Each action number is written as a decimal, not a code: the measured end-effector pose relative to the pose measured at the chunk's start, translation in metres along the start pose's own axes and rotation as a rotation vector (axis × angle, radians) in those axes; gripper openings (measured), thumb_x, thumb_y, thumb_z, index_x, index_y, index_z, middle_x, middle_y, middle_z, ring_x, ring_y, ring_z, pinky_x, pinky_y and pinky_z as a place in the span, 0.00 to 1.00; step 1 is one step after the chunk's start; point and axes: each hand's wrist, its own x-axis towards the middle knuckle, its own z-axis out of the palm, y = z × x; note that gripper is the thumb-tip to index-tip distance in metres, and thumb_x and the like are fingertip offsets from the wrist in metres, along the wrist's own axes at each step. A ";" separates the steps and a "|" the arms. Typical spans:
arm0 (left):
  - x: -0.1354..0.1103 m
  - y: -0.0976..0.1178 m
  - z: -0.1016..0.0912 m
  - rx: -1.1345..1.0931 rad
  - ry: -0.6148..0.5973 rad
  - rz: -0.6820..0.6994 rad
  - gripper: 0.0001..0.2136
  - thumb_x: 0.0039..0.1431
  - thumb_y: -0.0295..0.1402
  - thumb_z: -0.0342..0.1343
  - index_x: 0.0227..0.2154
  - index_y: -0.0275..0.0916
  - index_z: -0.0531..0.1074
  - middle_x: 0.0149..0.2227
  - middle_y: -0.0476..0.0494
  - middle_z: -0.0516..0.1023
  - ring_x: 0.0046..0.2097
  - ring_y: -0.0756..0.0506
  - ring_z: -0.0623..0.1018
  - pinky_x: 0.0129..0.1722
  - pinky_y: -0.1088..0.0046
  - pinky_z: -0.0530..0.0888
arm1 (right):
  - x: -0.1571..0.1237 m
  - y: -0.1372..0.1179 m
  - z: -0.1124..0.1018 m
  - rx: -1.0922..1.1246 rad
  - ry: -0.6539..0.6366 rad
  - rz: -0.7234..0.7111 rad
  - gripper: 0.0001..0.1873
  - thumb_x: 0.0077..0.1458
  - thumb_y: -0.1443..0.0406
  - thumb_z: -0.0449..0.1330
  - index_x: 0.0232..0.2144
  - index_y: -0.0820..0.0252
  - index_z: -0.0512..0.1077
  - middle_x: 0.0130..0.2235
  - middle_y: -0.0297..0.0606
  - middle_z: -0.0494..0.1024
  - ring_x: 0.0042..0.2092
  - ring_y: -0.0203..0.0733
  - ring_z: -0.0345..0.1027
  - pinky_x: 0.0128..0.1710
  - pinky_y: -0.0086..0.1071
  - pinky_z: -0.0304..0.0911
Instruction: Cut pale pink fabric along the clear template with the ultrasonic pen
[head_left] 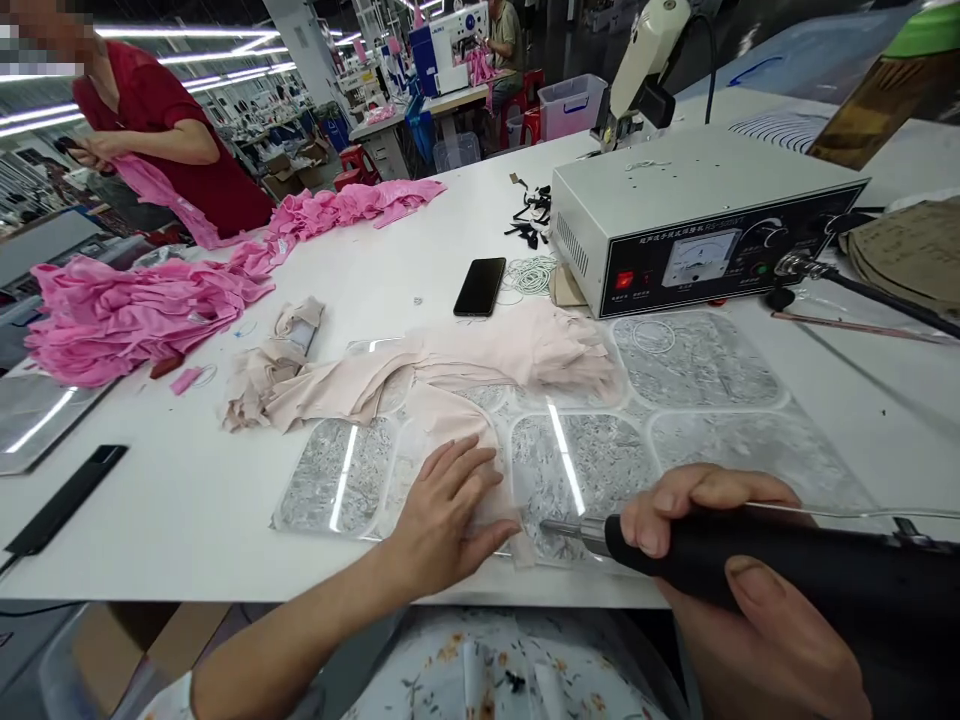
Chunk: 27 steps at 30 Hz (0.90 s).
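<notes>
My left hand (454, 515) lies flat, fingers stretched out, on a pale beige fabric piece (442, 415) over the clear patterned mat (577, 455). In my right hand (750, 580) is a thick black handheld ultrasonic welding tool (817, 565); the fingers wrap round its body. Its metal tip (570, 528) points left, close to the fabric's edge beside my left thumb; whether it touches the mat I cannot tell. Beyond my left hand a stack of beige fabric pieces (517, 350) stretches across the mat, with a bunched beige bundle (274, 365) at its left end.
A control box with dial (705, 200) stands at the back right, cable attached. A black phone (480, 286) and coiled pale cord (531, 275) lie before it. Pink fabric (142, 310) is heaped at left, where a person in red (172, 140) handles some. A black strip (67, 500) lies front left.
</notes>
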 end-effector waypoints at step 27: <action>-0.001 0.012 0.007 0.069 -0.036 -0.159 0.16 0.64 0.41 0.55 0.48 0.35 0.65 0.53 0.32 0.73 0.60 0.36 0.69 0.62 0.50 0.59 | 0.010 0.004 0.003 -0.022 -0.017 0.023 0.07 0.54 0.60 0.62 0.37 0.53 0.72 0.31 0.34 0.71 0.26 0.35 0.67 0.27 0.35 0.71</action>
